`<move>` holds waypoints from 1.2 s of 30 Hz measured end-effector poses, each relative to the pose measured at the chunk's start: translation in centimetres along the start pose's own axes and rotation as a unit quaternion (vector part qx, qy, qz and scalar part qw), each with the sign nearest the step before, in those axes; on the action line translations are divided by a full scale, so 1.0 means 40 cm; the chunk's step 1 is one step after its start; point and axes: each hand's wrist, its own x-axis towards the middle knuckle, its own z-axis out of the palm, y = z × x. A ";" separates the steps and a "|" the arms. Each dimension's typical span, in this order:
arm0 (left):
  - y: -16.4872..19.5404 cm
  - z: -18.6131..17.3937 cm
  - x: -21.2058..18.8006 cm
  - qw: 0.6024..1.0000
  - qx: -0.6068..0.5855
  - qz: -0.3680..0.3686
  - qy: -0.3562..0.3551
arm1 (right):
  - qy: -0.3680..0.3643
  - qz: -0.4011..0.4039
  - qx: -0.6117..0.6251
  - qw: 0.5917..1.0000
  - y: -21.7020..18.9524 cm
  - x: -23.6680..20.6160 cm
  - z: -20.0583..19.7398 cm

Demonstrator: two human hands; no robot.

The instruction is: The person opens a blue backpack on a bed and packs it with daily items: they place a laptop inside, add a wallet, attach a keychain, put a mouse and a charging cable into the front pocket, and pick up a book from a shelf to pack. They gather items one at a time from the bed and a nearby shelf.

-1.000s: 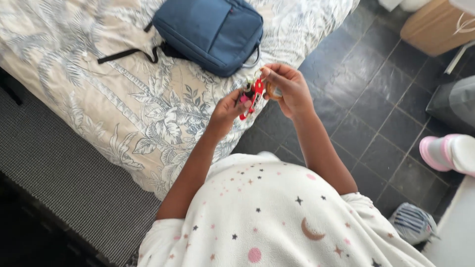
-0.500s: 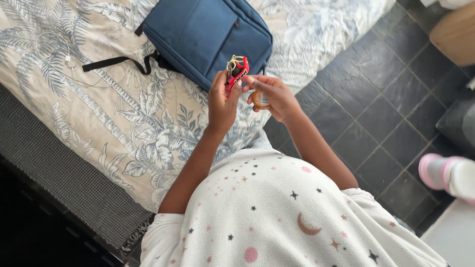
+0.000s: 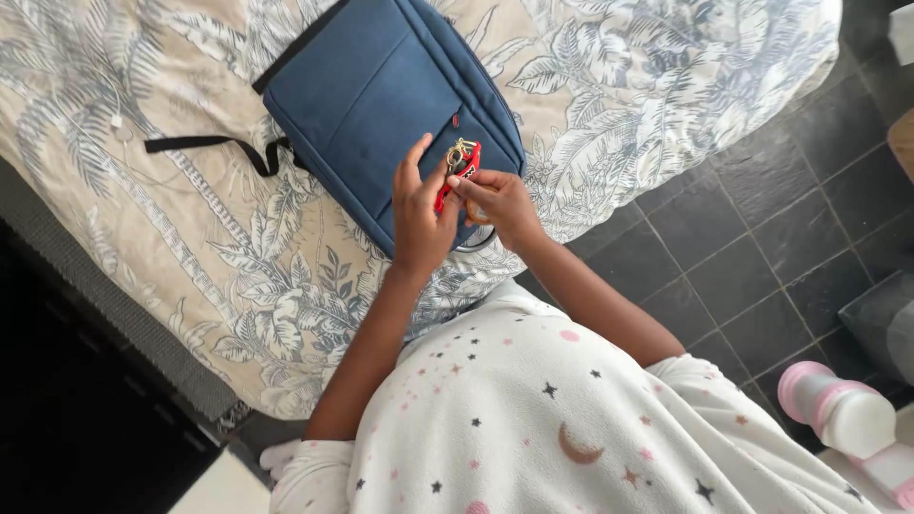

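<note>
Both hands have travelled from beside the bed to above the blue bag (image 3: 381, 105) since the earlier frame. From the head camera I see that bag lying flat on a leaf-print bedspread (image 3: 171, 238). At the bag's near corner, my left hand (image 3: 419, 219) and right hand (image 3: 500, 205) pinch a red keyring (image 3: 459, 167) between closed fingertips. Right of the bag, dark floor tiles (image 3: 752, 238) show. A black strap (image 3: 205, 145) trails left of it.
</note>
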 end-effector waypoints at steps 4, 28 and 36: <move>-0.094 -0.052 0.013 0.989 -0.103 0.013 -0.107 | -0.065 0.047 0.050 0.996 0.028 0.054 -0.027; -0.358 -0.078 0.178 0.950 0.277 0.144 -0.015 | 0.010 -0.196 -0.336 0.921 -0.015 0.003 -0.048; -0.315 -0.148 0.232 0.950 0.271 0.156 -0.024 | -0.090 -0.202 -0.272 0.937 -0.013 0.117 0.070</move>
